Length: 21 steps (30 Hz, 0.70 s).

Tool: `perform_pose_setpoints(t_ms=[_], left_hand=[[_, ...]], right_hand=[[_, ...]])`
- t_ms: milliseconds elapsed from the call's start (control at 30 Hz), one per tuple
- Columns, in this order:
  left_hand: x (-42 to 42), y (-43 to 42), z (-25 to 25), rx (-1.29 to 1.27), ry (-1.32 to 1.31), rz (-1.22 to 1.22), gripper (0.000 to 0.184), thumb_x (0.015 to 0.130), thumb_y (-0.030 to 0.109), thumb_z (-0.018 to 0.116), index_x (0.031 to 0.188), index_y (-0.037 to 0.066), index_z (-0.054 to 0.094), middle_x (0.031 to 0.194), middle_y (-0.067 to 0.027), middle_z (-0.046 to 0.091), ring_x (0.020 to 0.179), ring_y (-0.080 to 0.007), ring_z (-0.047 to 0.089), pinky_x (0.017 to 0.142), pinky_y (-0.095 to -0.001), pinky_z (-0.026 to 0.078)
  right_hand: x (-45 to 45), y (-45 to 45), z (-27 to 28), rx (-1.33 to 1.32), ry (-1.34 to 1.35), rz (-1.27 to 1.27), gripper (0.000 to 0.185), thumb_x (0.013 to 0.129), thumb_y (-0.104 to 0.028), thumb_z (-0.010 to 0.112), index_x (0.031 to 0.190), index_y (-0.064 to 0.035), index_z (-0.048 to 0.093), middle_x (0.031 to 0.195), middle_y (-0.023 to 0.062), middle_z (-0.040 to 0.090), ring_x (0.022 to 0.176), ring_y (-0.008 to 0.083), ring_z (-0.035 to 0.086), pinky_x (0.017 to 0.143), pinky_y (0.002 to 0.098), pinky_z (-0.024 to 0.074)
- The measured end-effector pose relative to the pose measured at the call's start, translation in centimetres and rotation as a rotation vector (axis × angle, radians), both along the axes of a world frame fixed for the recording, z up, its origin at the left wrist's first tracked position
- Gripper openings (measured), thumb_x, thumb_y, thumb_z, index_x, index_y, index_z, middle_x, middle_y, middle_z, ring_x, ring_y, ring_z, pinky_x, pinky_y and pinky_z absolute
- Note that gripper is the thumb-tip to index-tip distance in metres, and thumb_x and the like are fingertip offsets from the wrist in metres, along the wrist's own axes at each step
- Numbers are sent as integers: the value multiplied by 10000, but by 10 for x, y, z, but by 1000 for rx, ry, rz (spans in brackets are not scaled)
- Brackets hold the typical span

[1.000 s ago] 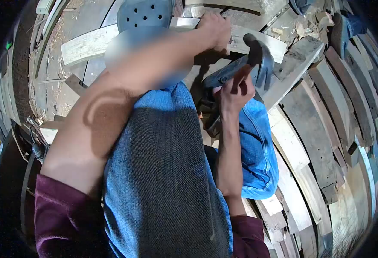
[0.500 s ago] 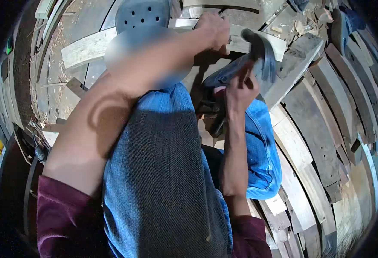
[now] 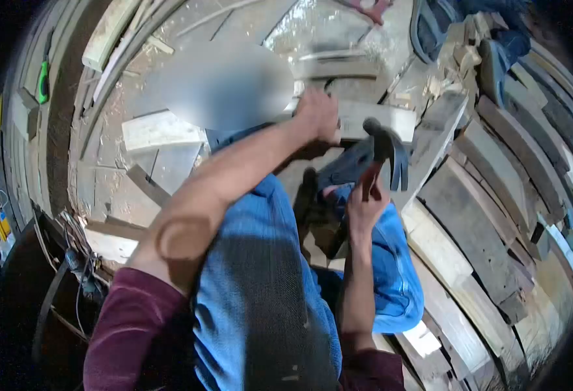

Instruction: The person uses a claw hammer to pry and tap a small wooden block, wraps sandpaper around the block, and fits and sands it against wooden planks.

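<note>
My right hand point(image 3: 368, 203) is closed around the handle of a claw hammer point(image 3: 388, 148), whose dark metal head is raised above my fingers. My left hand point(image 3: 318, 116) is closed beside a pale curved wooden plank point(image 3: 381, 120). Whatever its fingers grip, if anything, is hidden. The plank's other end point(image 3: 163, 130) shows farther left. The hammer head is to the right of my left hand, apart from it.
Cut timber pieces point(image 3: 488, 228) lie in rows on the right. Wood scraps point(image 3: 443, 85) and a person's sandalled foot point(image 3: 430, 29) are at the upper right. A green-handled tool point(image 3: 43, 81) lies left, above a cluttered dark container point(image 3: 36, 293).
The camera view has shifted, so the plank and both hands appear lower. The hammer, smeared by motion before, is sharper now. My right hand still grips it, and my left hand stays by the plank.
</note>
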<state>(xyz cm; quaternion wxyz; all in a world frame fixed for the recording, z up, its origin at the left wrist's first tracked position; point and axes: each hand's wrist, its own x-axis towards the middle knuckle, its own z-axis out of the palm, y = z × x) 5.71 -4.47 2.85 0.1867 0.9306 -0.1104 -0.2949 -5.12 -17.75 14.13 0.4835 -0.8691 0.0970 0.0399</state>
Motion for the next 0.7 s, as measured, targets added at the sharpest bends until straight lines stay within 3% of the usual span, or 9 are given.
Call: perform_pose_setpoints(t_ms=[67, 133, 200, 267, 300, 333, 400, 467, 700], left_hand=[[-15, -12, -27, 15, -166, 95, 930, 602, 574, 698, 1238, -63, 463, 1176, -229, 552, 1133, -326, 512, 920, -440, 400], [-20, -14, -33, 66, -281, 103, 1014, 599, 681, 688, 1211, -94, 457, 1183, -270, 508, 1162, -382, 467, 960, -441, 402], [-9, 12, 11, -94, -104, 46, 926, 602, 714, 649, 1097, -66, 580, 1087, -242, 569, 1073, -368, 534, 944, -461, 407], [-21, 5, -13, -100, -402, 71, 818, 650, 689, 628, 1012, -45, 622, 1025, -230, 596, 945, -375, 585, 801, -485, 458], [-31, 1, -30, -202, -557, 156, 766, 672, 663, 624, 993, -33, 624, 963, -232, 612, 873, -381, 602, 758, -497, 465], [-21, 4, -14, -106, -189, 27, 787, 712, 634, 612, 1097, -50, 562, 1047, -224, 592, 986, -351, 582, 885, -456, 417], [-27, 16, 1, -255, -208, 74, 760, 685, 614, 653, 1053, -47, 579, 1031, -233, 604, 981, -352, 592, 854, -493, 434], [-23, 12, -19, -269, -270, 59, 726, 687, 594, 660, 1028, -43, 596, 993, -213, 625, 958, -355, 613, 835, -510, 449], [-26, 12, -29, -325, -632, -88, 376, 761, 389, 639, 854, 26, 645, 758, -157, 644, 742, -333, 652, 631, -449, 514]], right_hand=[[-16, -32, -2, -223, -5, 50, 191, 845, 22, 571, 1028, 62, 611, 623, 26, 531, 594, 63, 430, 493, 255, 370], [-30, -65, -28, -74, 25, -160, 127, 869, 4, 567, 975, 45, 625, 615, 17, 516, 569, 80, 444, 484, 259, 365], [-22, -66, 2, 14, 134, -226, 70, 890, -26, 569, 840, 21, 582, 632, 5, 514, 552, 69, 435, 473, 256, 339], [-16, -81, 19, 23, 63, -170, 124, 917, -57, 540, 831, 24, 577, 623, 2, 511, 550, 71, 431, 484, 259, 344], [-19, -94, 17, -342, -141, -31, 269, 958, -228, 481, 806, -40, 599, 543, -39, 426, 449, 78, 374, 436, 254, 282], [-17, -111, 17, -476, -63, 27, 235, 933, -301, 513, 951, -84, 603, 763, 2, 495, 592, 139, 473, 552, 262, 359], [-15, -142, 28, -756, 115, 121, 453, 883, -447, 579, 1241, -173, 610, 1204, 86, 631, 877, 261, 670, 783, 277, 514], [1, -122, 90, -263, 117, 19, 454, 901, -451, 552, 1193, -111, 625, 995, 116, 681, 803, 267, 649, 763, 330, 511], [35, -34, 170, -336, 16, 142, 433, 914, -411, 551, 1213, -102, 607, 1024, 94, 671, 836, 253, 642, 766, 339, 512]])
